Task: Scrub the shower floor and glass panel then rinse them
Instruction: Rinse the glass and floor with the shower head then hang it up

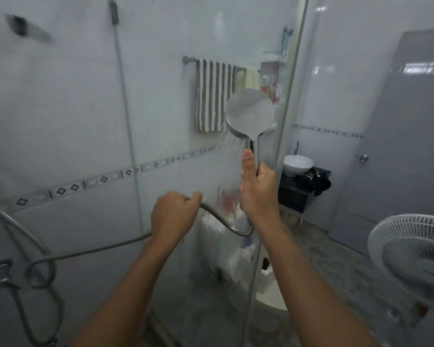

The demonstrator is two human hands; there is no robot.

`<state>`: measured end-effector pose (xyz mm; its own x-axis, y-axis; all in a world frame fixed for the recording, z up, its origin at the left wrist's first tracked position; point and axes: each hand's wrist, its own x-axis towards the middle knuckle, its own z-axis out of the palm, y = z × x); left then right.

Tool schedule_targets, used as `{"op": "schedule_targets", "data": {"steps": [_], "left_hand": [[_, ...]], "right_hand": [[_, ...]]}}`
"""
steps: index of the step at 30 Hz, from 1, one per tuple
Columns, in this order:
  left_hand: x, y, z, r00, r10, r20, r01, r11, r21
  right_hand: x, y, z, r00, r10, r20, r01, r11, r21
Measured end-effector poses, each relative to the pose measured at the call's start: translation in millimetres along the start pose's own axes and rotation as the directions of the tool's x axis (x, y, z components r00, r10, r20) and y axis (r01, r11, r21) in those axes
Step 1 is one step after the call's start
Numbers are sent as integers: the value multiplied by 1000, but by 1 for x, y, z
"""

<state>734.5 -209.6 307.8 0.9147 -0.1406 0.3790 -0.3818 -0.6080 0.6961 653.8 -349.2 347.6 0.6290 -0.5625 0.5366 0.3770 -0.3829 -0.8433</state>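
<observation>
Rinse step on the glass, by the look of it.

- Shower head point(249, 112): round, rigid, chrome-look, probably light. The wet handle point(254, 149) will be slippery, so the right place to hold it is on the handle just below the head, which is where it's held now.
- Right grip point(257, 189): closed round the handle, thumb point(247, 160) laid straight up along it. Forearm rises from lower right, wrist roughly in line. Head is at about mid-frame, with its back towards the camera and its face angled down-left.
- Water spray point(229, 142) leaves the lower-left rim and hits the glass panel point(176, 169) close by. Runoff streaks show below it.
- Hose point(223, 220): spiral metal, flexible but springy. I'd expect it to tug the head sideways if left slack.
- Left grip point(174, 212): closed on the hose a short way back from the handle, knuckles up, holding a low loop between the 2 grips. The rest of the hose trails left to another loop point(39, 271) near the wall fitting.
- Glass panel: stiff and slick when wet, and chips if knocked. The head is near it, contact can't be told. Its free edge runs just right of the head.
- Shower floor: mostly hidden under the arms, so I can't judge its state.
- Through the glass: striped towel point(214, 96) on a rail. Wash basin point(297, 165) is beyond the edge, fan point(411, 251) lower right.
</observation>
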Motion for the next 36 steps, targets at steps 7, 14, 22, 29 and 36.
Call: {"op": "schedule_targets", "data": {"steps": [7, 14, 22, 29, 36], "left_hand": [[61, 59, -50, 976, 134, -174, -158, 978, -138], [108, 98, -98, 939, 203, -277, -266, 941, -210], [149, 106, -139, 901, 246, -358, -327, 927, -186], [192, 81, -168, 903, 221, -368, -292, 945, -149], [243, 48, -190, 913, 212, -349, -271, 954, -131]], "right_hand": [[57, -68, 15, 983, -182, -36, 183, 983, 12], [103, -129, 30, 947, -302, -114, 307, 951, 29], [147, -167, 64, 913, -368, -174, 382, 923, 51], [185, -165, 127, 920, -343, -187, 357, 933, 46], [220, -160, 191, 933, -319, -166, 330, 943, 40]]}}
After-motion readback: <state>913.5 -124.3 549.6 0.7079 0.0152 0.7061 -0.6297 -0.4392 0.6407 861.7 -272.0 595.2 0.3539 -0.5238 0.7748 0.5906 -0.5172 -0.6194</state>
